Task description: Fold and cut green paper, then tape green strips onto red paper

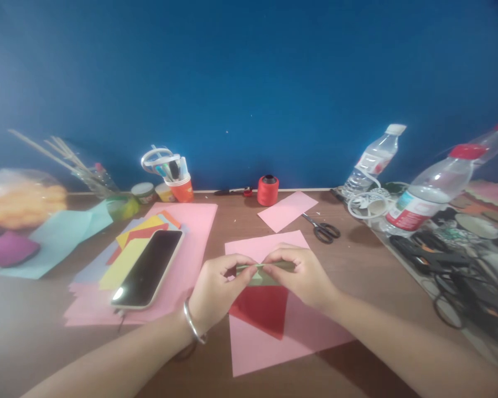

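Both my hands pinch a strip of green paper [262, 278] along its upper edge, which looks folded. My left hand [222, 282], with a silver bangle at the wrist, grips it between thumb and fingers. On the other side my right hand [301, 273] pinches it the same way, the thumbtips close together. Just below the green paper lies a red sheet [263, 309], partly hidden by my left hand. Under it, a larger pink sheet [257, 354] rests on the table.
Left: a phone [149, 271] on coloured papers and pink sheets [199, 221]. Behind: a cup of pens [182, 188], a red thread spool [268, 190], a small pink sheet [286, 210], scissors [324, 229]. Right: plastic bottles [435, 185] and a glue gun [423, 254] amid clutter.
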The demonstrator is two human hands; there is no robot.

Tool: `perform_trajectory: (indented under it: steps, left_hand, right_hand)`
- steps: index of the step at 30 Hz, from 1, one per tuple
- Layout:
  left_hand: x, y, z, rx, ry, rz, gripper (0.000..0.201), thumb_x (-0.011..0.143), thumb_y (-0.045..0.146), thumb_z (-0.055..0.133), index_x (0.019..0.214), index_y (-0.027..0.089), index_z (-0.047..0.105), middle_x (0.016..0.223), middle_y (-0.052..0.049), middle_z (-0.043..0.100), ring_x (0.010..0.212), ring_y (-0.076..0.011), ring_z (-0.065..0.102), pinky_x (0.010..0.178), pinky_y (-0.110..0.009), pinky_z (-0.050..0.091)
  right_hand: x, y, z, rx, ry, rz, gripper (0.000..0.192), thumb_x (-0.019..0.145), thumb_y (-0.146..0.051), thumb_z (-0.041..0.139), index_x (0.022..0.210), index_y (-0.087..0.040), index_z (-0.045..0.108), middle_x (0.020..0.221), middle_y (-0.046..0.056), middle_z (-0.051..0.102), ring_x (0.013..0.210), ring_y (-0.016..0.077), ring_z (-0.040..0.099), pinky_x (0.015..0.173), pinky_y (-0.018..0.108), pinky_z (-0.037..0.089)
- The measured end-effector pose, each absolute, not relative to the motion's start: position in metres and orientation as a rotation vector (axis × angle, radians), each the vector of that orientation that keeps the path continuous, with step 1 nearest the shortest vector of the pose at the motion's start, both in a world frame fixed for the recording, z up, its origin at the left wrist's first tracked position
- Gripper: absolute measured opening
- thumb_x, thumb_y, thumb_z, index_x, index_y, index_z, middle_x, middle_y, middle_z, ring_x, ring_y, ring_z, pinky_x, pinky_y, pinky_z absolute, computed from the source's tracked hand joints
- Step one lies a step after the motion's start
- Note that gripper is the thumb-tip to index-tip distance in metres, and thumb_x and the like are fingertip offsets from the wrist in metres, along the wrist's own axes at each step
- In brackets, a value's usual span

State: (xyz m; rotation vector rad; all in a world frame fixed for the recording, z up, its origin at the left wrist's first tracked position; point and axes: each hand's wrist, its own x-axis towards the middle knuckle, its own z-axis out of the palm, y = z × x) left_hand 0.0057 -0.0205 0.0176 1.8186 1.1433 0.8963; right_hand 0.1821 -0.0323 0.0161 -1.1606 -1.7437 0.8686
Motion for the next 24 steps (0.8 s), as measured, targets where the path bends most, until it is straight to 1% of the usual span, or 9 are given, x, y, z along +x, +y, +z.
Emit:
perform_trajectory:
  steps: [4,7,12,17,22,24]
  left_hand:
    - [0.006,-0.019,0.017,1.814,1.152,0.898,0.009,0.075,0.023,0.059,0.078,0.021,0.068,0.077,-0.001,0.069,0.071,-0.0156,0.061,0.062,-0.024,0.047]
    - [0.005,-0.016,0.018,1.755,1.194,0.894,0.012,0.076,0.024,0.057,0.073,0.020,0.067,0.072,0.000,0.068,0.067,-0.0145,0.060,0.060,-0.024,0.046]
    - [0.001,-0.013,0.019,1.735,1.215,0.864,0.014,0.077,0.023,0.055,0.068,0.018,0.064,0.067,0.000,0.064,0.064,-0.0137,0.057,0.057,-0.023,0.044]
    - [0.001,-0.014,0.019,1.852,1.135,0.858,0.008,0.074,0.023,0.058,0.074,0.018,0.064,0.074,-0.002,0.065,0.070,-0.0152,0.059,0.065,-0.025,0.045]
    - [0.003,-0.011,0.020,1.860,1.158,0.866,0.012,0.077,0.021,0.055,0.069,0.018,0.063,0.071,-0.001,0.063,0.068,-0.0136,0.057,0.065,-0.024,0.044]
    - [0.002,-0.009,0.020,1.884,1.172,0.877,0.013,0.076,0.021,0.055,0.066,0.017,0.062,0.075,-0.002,0.061,0.072,-0.0137,0.056,0.066,-0.024,0.043]
  right_hand:
    - [0.181,-0.033,0.017,-1.176,-1.768,0.869,0.010,0.077,-0.018,0.057,0.072,-0.020,0.066,0.072,0.001,0.063,0.071,0.0156,0.058,0.064,0.026,0.045]
    - [0.184,-0.031,0.014,-1.202,-1.686,0.901,0.008,0.076,-0.020,0.058,0.075,-0.020,0.066,0.076,0.001,0.066,0.072,0.0160,0.060,0.065,0.026,0.046]
    - [0.191,-0.028,0.010,-1.250,-1.602,0.899,0.008,0.076,-0.024,0.059,0.075,-0.020,0.066,0.075,0.001,0.068,0.072,0.0170,0.061,0.065,0.027,0.046]
    - [0.189,-0.029,0.011,-1.244,-1.643,0.929,0.011,0.077,-0.023,0.058,0.071,-0.020,0.065,0.072,0.000,0.067,0.070,0.0160,0.061,0.062,0.025,0.045]
    - [0.190,-0.027,0.002,-1.248,-1.537,0.987,0.009,0.075,-0.028,0.062,0.076,-0.020,0.067,0.072,0.001,0.067,0.067,0.0152,0.059,0.060,0.025,0.045]
    - [0.191,-0.026,-0.002,-1.252,-1.462,1.023,0.009,0.073,-0.029,0.063,0.076,-0.020,0.066,0.071,0.000,0.066,0.065,0.0148,0.058,0.060,0.026,0.045]
